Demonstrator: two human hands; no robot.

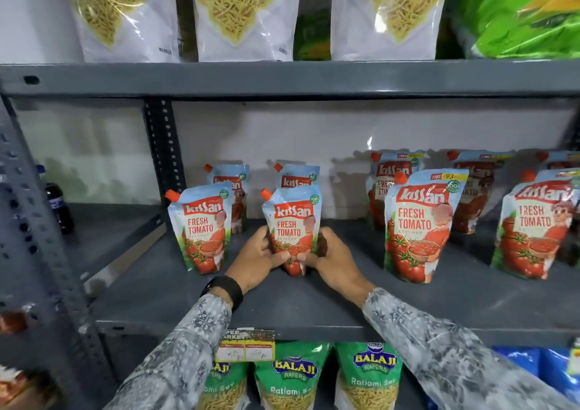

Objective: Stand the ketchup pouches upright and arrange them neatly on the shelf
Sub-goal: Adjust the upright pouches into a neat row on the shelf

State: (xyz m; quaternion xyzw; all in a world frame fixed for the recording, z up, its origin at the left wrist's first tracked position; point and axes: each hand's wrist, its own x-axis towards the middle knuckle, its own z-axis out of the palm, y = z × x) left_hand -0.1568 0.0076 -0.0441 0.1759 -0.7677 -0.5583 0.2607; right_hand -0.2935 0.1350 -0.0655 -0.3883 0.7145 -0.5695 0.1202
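Observation:
Several Kissan ketchup pouches stand upright on the grey metal shelf [314, 312]. The middle front pouch [293, 221] is held at its base from both sides: my left hand [255, 260] grips its left side and my right hand [329, 257] its right side. To its left stands a second small pouch [201, 224], and two more small pouches [233, 179] [298, 176] stand behind these. On the right, a larger pouch [420, 224] stands in front, another large pouch [533, 227] stands at the far right, and further large ones stand behind them.
A dark cola bottle [58, 204] stands at the shelf's left end beside the perforated upright post [163, 146]. Noodle-snack bags [238, 11] fill the shelf above. Green Balaji bags [293, 375] sit below, under a yellow price label [246, 347].

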